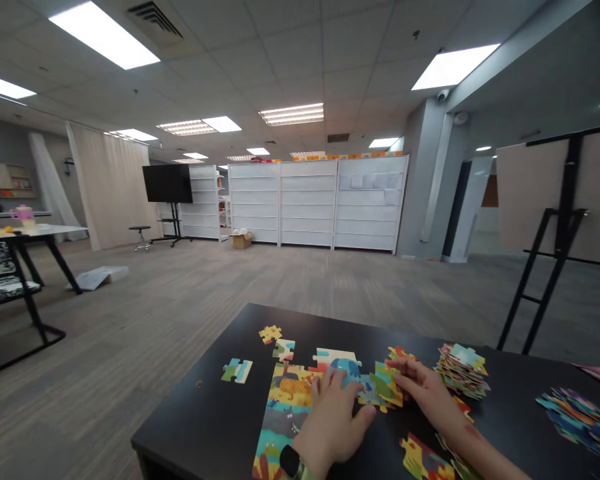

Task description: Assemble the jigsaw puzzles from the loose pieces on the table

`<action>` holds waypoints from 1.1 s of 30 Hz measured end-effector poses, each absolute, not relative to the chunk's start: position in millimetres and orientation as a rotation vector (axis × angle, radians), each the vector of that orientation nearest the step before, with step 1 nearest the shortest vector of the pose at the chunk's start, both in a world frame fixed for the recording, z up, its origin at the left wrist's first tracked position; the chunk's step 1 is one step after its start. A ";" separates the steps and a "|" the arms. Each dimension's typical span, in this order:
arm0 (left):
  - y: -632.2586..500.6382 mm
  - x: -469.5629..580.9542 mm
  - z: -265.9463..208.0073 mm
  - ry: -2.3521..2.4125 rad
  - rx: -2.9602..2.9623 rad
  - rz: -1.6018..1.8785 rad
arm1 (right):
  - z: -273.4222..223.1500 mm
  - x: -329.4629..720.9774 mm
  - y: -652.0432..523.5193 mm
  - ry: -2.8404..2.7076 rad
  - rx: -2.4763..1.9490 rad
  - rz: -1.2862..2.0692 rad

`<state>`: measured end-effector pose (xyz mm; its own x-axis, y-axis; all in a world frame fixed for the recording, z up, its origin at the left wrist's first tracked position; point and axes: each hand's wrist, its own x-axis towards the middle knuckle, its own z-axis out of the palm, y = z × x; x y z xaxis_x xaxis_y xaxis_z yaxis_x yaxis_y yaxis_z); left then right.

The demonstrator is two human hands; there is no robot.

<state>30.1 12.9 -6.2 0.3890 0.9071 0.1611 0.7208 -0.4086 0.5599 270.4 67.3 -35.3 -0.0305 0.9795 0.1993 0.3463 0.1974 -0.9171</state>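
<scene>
Grey carpet surrounds one black bench. Of two bare hands, the left hand lies palm down, fingers spread, on the partly joined puzzle; the right hand has its fingers narrowed at a green puzzle piece on the puzzle's right side, though I cannot tell whether they grip it. Farther out are three loose pieces at upper left and two piles at right. Beyond stand three adjoining white shelf units, one black screen and one cardboard box.
</scene>
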 end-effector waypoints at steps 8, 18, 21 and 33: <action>37.5 -106.2 -17.3 1.997 2.076 0.677 | -30.2 258.3 54.2 -1.694 -1.317 0.851; 51.9 -170.3 -53.1 2.339 1.823 0.590 | -28.3 249.2 42.4 -1.753 -1.372 0.917; 52.2 -177.4 -47.4 2.292 1.836 0.719 | -24.4 251.0 40.1 -1.787 -1.383 0.820; 33.3 -94.3 -23.6 1.665 1.826 1.194 | -22.4 248.9 35.8 -1.862 -1.347 0.859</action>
<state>-94.3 33.3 -23.6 -0.0718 0.9441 0.3217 0.6076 -0.2144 0.7648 248.9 35.8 -22.4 -0.2384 0.9608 0.1413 0.5160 0.2486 -0.8197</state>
